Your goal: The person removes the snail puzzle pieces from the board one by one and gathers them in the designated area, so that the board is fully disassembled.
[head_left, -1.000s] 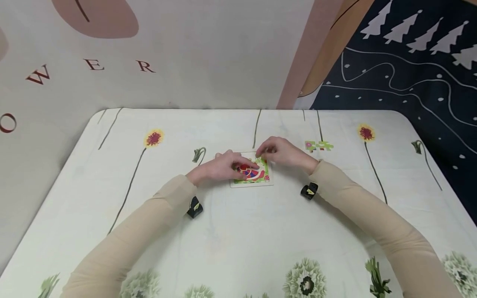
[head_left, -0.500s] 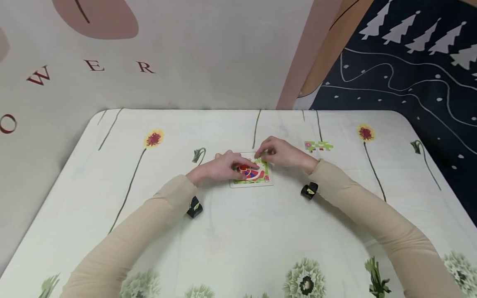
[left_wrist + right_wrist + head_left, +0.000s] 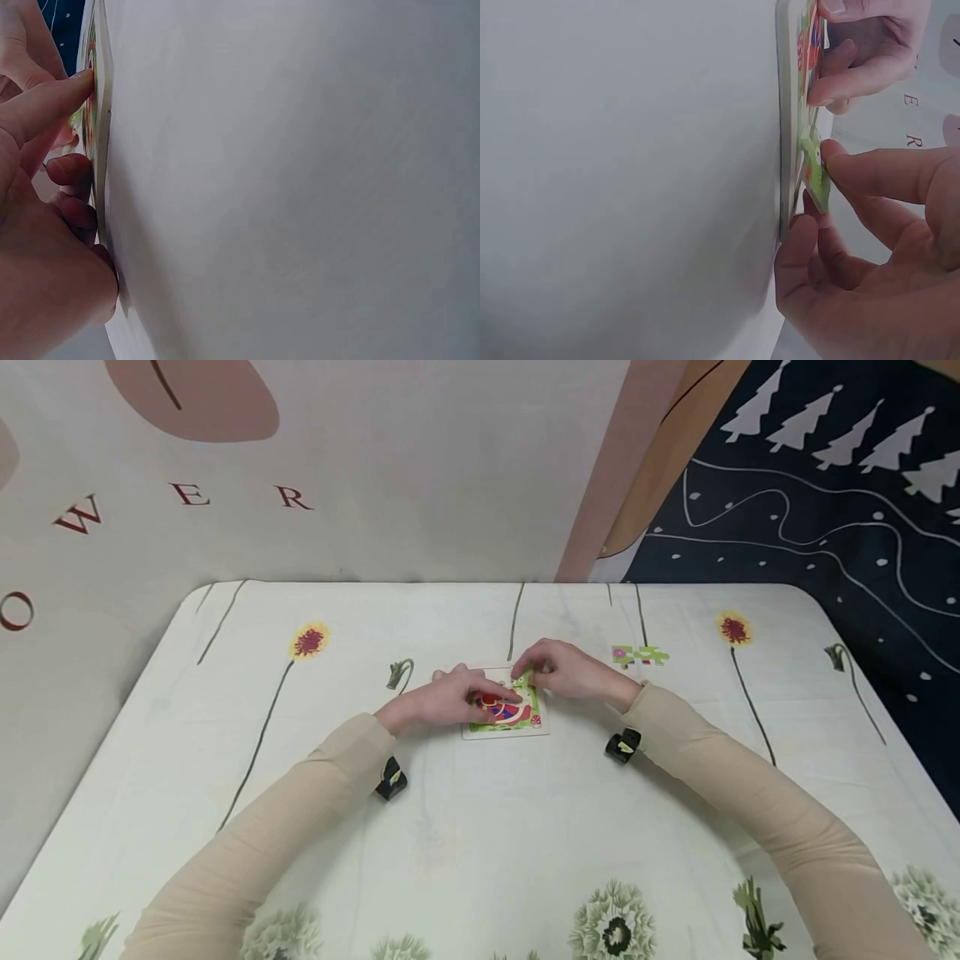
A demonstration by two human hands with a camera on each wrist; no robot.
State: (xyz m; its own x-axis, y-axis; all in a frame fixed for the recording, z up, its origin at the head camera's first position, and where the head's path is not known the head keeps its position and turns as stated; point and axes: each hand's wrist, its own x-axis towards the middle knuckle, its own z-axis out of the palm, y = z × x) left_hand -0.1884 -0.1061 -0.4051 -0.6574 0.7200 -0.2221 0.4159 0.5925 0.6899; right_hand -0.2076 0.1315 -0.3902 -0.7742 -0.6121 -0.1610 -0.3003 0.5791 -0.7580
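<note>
A small square jigsaw puzzle [image 3: 504, 732] with a pale frame and a red, blue and green picture lies flat on the table. My left hand [image 3: 442, 695] rests over its left side, and the extended thumb and forefinger press on the picture. Other left fingers sit by the board's edge in the left wrist view. At the puzzle's upper right corner, my right hand [image 3: 572, 672] pinches a green puzzle piece [image 3: 816, 180] between fingertips. This piece stands tilted against the board in the right wrist view. Its seat beneath is partly hidden by the fingers.
Two loose green puzzle pieces lie behind the right wrist, the one on the left [image 3: 622, 655] with a pink spot and the other [image 3: 651, 655] plainer. A white cloth [image 3: 480, 843] printed with flowers covers the table. A wall hanging [image 3: 420, 485] rises behind its far edge.
The right fingers have shifted slightly at the puzzle's upper right corner, and more of the green puzzle piece shows beneath them. The left hand keeps its place.
</note>
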